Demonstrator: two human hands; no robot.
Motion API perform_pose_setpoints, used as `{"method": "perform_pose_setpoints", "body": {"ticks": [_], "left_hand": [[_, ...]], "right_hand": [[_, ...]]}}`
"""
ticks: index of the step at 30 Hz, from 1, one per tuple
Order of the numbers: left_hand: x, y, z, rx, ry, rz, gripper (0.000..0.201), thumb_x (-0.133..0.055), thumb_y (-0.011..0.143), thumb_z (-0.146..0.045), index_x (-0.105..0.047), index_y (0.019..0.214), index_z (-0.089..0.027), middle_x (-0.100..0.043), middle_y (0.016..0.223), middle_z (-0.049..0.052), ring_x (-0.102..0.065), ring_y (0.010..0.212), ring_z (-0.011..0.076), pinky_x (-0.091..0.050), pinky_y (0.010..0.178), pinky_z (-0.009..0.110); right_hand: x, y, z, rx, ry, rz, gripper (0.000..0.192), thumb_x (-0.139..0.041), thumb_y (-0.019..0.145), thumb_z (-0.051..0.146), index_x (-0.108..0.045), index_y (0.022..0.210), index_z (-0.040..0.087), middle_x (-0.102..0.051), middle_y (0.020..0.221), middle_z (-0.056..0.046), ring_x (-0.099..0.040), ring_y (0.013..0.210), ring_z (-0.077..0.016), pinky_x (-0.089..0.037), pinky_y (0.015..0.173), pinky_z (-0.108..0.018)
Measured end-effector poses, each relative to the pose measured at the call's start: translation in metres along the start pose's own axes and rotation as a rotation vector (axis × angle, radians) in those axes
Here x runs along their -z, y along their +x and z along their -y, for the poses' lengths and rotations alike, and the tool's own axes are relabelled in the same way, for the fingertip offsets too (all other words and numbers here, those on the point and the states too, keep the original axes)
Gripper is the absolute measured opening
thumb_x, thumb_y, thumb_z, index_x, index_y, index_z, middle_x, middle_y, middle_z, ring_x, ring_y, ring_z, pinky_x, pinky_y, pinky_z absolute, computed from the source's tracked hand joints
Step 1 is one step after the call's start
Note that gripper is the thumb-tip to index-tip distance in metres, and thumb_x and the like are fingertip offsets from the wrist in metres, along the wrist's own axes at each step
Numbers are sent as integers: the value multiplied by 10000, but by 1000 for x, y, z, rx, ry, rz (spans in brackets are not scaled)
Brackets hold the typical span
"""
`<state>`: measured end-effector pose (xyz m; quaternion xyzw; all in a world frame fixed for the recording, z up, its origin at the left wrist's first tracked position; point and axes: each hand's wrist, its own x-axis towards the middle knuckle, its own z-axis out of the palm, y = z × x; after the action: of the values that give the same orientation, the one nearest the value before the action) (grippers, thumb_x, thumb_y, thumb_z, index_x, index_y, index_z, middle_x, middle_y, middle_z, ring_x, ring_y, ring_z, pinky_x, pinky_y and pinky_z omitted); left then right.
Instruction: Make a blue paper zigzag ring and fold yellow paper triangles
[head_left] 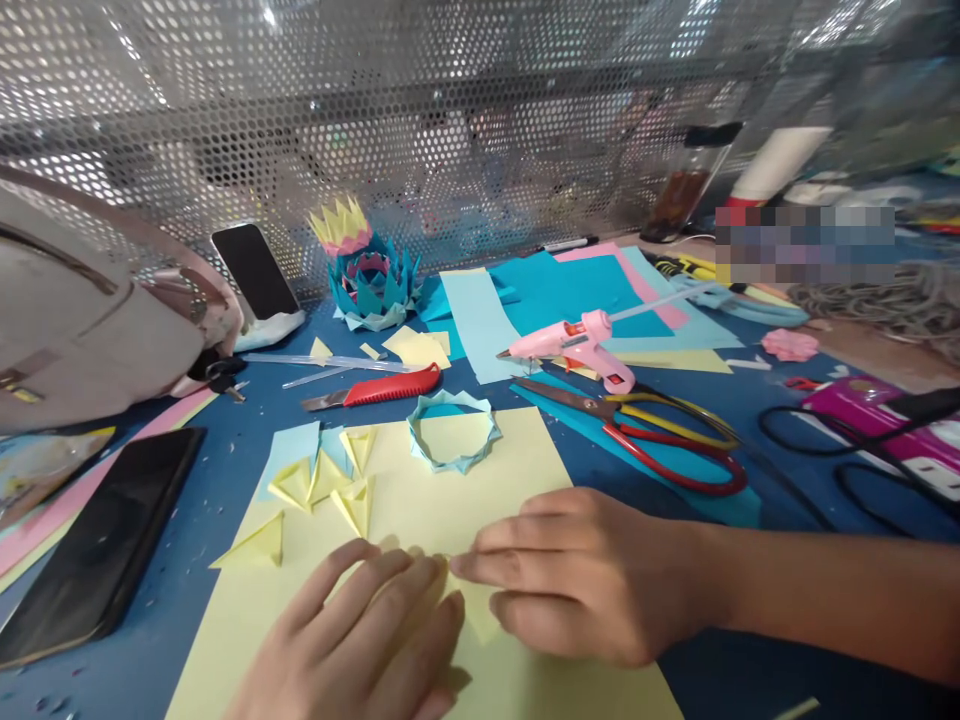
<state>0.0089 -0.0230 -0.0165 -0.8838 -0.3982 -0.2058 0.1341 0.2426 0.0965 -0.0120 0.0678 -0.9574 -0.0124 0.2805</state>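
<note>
- Legible text, labels, brands, numbers, signs: none could be read anywhere in the view.
- Magenta box (892,425), to the right of the red-and-yellow scissors (660,430): white patches on its face were present, too blurred to read.
- Pixelated band (806,243), above and to the right of the scissors: content was masked, nothing readable.
- Two phones, one propped (255,270) far left of the scissors and one lying flat (105,540) further left and nearer: screens were dark, no characters shown.
</note>
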Motion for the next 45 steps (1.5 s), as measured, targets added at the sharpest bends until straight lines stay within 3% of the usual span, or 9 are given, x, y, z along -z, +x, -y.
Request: {"method": "perform_pose_setpoints", "body": {"ticks": [7, 21, 34, 37, 39, 45], "left_hand": [[-1, -1, 3, 29, -6, -21, 310, -431, 1051, -320, -727, 1014, -234, -759, 1042, -7, -686, 887, 160, -438, 957, 330], [-2, -4, 2, 67, -92, -50, 264, -491, 1035, -308, -728, 1053, -193, -763, 972, 2, -705, 952, 145, -358, 1107, 322], [-2, -3, -1, 38, -66, -51, 266, -487, 1034, -322, -733, 1028, -221, -766, 979, -22, -700, 935, 147, -329, 1115, 341], [-12, -5, -4, 53, -63, -117, 266, -491, 1025, -347, -736, 979, -253, -759, 973, -25, -680, 918, 167, -360, 1083, 371], [-17, -6, -6, 75, -59, -224, 309, -461, 1031, -360, -739, 938, -260, -753, 948, -20, -659, 915, 178, -345, 1088, 392], [-7, -2, -2, 2, -16, -32, 279, -465, 1034, -385, -715, 1030, -261, -728, 1012, -19, -643, 916, 174, -409, 987, 371]], "right_hand": [[-3, 1, 2, -16, 28, 41, 276, -532, 981, 210, -671, 742, 209, -744, 1161, -44, -687, 1037, -162, -538, 712, -274], [-5, 3, 2, 24, 40, 46, 254, -557, 965, 208, -675, 741, 207, -741, 1160, -61, -692, 1052, -172, -552, 712, -272], [-5, 3, 1, 42, 63, 22, 264, -548, 977, 200, -670, 742, 194, -746, 1154, -53, -695, 1048, -176, -547, 705, -271], [-4, 3, 0, 46, 51, 34, 271, -545, 978, 204, -672, 739, 193, -743, 1166, -49, -695, 1052, -183, -545, 692, -277], [-3, 4, -1, 42, 51, 36, 280, -538, 981, 204, -673, 736, 196, -747, 1156, -40, -694, 1052, -179, -541, 685, -277], [-3, 3, -2, 38, 55, 44, 291, -524, 995, 211, -694, 758, 200, -745, 1164, -20, -678, 1079, -171, -535, 702, -281]]}}
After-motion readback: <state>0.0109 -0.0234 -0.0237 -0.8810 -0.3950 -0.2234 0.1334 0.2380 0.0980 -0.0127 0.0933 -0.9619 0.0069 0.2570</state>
